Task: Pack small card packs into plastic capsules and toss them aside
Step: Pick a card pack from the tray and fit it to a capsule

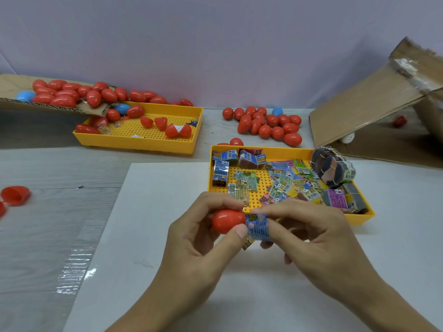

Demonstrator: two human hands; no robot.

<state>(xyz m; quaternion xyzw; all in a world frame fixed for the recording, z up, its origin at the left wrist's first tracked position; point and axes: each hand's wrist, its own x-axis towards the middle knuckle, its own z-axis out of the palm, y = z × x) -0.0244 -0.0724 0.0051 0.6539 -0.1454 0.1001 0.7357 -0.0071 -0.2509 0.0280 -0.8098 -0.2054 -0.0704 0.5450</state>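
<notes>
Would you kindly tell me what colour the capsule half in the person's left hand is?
The plastic capsule half is glossy red, seen in the head view.

Bright even light, soft shadows, tape glare, wide-angle bending at edges.

Yellow tray (282, 150) (card-filled) just beyond hands (254, 226)

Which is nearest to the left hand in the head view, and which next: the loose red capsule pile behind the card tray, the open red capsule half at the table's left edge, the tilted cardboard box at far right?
From the left hand:
1. Red capsule pile, beyond the card tray, right of centre.
2. Open capsule half, at the left edge.
3. Cardboard box, far right, at the back.
</notes>
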